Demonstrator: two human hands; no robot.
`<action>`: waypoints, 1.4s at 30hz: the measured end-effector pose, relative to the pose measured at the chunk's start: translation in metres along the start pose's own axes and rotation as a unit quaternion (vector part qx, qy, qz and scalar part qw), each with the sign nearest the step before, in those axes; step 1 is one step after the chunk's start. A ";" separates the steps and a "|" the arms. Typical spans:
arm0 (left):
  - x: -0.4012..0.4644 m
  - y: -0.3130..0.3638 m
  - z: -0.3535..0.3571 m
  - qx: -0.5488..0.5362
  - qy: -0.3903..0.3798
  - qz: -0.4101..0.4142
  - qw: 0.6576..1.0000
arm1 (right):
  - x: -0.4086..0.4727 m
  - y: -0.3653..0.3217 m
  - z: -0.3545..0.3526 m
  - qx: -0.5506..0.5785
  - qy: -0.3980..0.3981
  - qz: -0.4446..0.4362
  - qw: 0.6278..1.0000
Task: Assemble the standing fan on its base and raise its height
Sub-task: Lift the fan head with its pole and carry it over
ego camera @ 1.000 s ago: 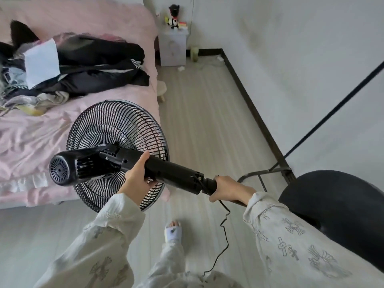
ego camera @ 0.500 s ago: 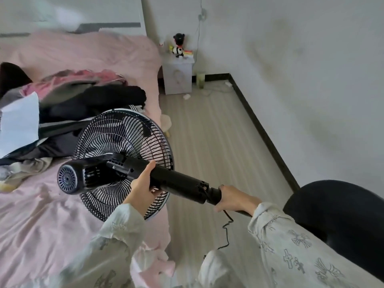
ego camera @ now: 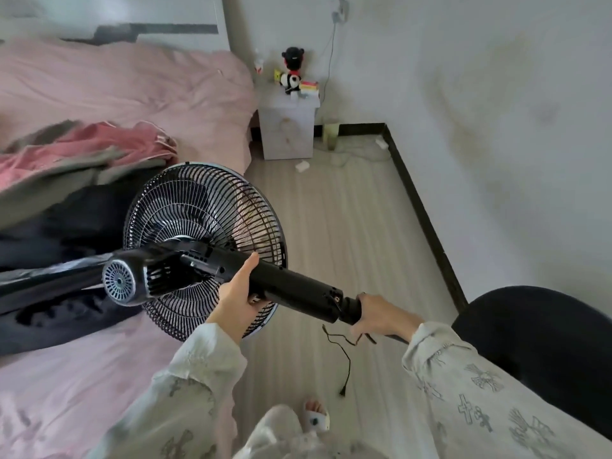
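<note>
Between both hands' grip, fan.

Large black rounded object at right: cut by frame edge, identity unclear. Thin lower pole of black standing fan hidden behind right hand and sleeve. Long black glossy bar at left blurred, runs out of frame. Dark clothing heap on pink bed smeared, items not separable. Small figures on white bedside cabinet too small to identify
</note>
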State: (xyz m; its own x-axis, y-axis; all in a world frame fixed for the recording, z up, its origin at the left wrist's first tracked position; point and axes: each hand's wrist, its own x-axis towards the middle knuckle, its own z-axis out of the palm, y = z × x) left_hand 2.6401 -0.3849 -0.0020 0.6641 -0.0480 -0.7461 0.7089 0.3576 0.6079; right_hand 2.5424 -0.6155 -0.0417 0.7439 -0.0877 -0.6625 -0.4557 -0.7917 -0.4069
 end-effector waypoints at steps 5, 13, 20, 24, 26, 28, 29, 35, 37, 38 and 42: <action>0.070 0.049 0.083 -0.024 -0.005 -0.007 1.000 | 0.085 0.005 -0.094 -0.014 -0.003 0.002 1.000; 0.208 0.128 0.198 -0.039 0.021 -0.023 0.999 | 0.242 0.002 -0.215 -0.021 -0.024 0.004 0.999; 0.287 0.187 0.295 -0.046 0.070 -0.011 0.996 | 0.343 0.002 -0.319 -0.012 -0.035 -0.010 0.999; 0.321 0.210 0.350 -0.059 0.091 0.000 0.994 | 0.395 0.011 -0.376 -0.019 -0.048 -0.020 0.998; 0.335 0.216 0.375 -0.058 0.100 0.011 0.993 | 0.417 0.018 -0.398 -0.023 -0.056 -0.026 0.998; 0.347 0.222 0.400 -0.060 0.114 0.021 0.991 | 0.440 0.026 -0.419 -0.034 -0.061 -0.041 0.997; 0.351 0.225 0.410 -0.063 0.116 0.028 0.991 | 0.450 0.028 -0.427 -0.035 -0.062 -0.048 0.996; 0.391 0.220 0.497 -0.060 0.151 0.072 0.984 | 0.516 0.072 -0.489 -0.007 -0.063 -0.075 0.995; 0.405 0.217 0.523 -0.059 0.157 0.077 0.983 | 0.536 0.086 -0.506 -0.024 -0.069 -0.077 0.994; 0.409 0.216 0.533 -0.055 0.155 0.081 0.983 | 0.545 0.091 -0.512 -0.028 -0.071 -0.078 0.994; 0.446 0.222 0.565 -0.048 0.149 0.082 0.984 | 0.590 0.100 -0.533 -0.043 -0.076 -0.080 0.993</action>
State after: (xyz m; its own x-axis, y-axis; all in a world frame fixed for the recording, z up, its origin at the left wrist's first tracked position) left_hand 3.2283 -0.8541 -0.0463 0.6582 0.2887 -0.6953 0.5625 0.4252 0.7091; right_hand 3.1961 -1.0691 -0.1376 0.7184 0.1298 -0.6834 -0.2897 -0.8374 -0.4636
